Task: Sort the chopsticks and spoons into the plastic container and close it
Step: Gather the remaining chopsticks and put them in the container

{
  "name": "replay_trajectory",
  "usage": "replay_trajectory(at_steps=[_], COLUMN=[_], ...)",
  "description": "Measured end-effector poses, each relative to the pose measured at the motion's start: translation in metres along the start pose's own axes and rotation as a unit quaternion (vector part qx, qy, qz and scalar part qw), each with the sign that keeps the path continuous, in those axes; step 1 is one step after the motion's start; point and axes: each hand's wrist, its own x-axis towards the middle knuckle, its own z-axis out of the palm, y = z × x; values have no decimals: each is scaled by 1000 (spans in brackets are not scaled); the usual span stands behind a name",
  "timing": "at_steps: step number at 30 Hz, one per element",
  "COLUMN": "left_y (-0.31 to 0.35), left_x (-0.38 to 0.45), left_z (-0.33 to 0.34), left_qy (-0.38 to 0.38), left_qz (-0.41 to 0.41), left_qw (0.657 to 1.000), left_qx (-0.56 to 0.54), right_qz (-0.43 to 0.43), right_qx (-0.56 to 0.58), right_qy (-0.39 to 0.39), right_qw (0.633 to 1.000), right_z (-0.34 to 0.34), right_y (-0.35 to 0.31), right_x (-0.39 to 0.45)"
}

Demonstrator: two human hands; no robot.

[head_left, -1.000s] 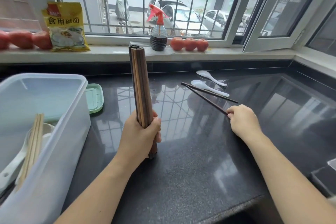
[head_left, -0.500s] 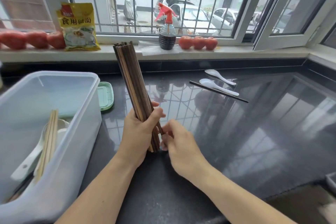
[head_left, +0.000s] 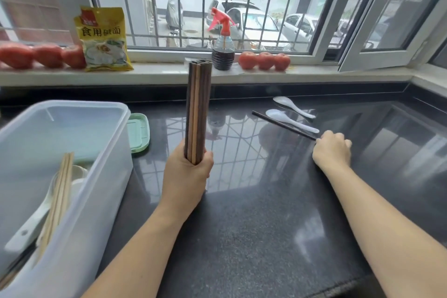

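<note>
At the far left a translucent plastic container (head_left: pixel 72 201) sits open on the polished black stone counter (head_left: pixel 242 237), holding a white spoon (head_left: pixel 31 225) and several pale wooden chopsticks (head_left: pixel 59 198) leaning along its near side. Just behind its right corner lies a pale green lid (head_left: pixel 139 133), flat on the counter. Above, on the white windowsill (head_left: pixel 157 72), a row of tomatoes (head_left: pixel 36 55) stands beside a yellow food packet (head_left: pixel 102 38) propped upright. Near the middle, the left hand (head_left: pixel 188 174) grips a bundle of dark chopsticks (head_left: pixel 198 109) around its lower end, fingers wrapped tight, the bundle standing upright with its base hidden behind the hand. Behind its top, on the sill, stands a spray bottle (head_left: pixel 223 48) with a red trigger head and dark liquid, and then three more tomatoes (head_left: pixel 264 60) in a line. The counter's gloss mirrors the window bars (head_left: pixel 271 2); beyond them, parked cars and buildings show in a yard. Further right, two white spoons (head_left: pixel 294 106) lie on the counter, one behind the other, with a single dark chopstick (head_left: pixel 283 124) lying diagonally just in front of the nearer spoon. The right hand (head_left: pixel 332 150), fingers curled downward, pinches that chopstick's near end against the counter. An open window sash (head_left: pixel 387 38) swings out at the far right.
</note>
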Motion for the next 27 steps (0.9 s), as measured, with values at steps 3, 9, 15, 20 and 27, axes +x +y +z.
replay_trajectory(at_steps=[3, 9, 15, 20, 27], left_y=[-6, -11, -8, 0, 4], left_x=[4, 7, 1, -6, -14], left_z=[-1, -3, -6, -7, -4], left_qy=[6, 11, 2, -58, -167], left_qz=[-32, -41, -22, -14, -21], left_qw=[999, 999, 999, 995, 982], left_qx=[-5, -16, -29, -83, -84], right_qz=[-50, -238, -101, -268, -339], right_qx=[-7, -63, 558, 556, 512], right_qy=[15, -2, -28, 47, 42], right_qw=[999, 969, 823, 786, 788], right_z=[-10, -40, -120, -172, -167], right_y=[-4, -28, -80, -121, -162], right_x=[-20, -90, -123, -140, -144])
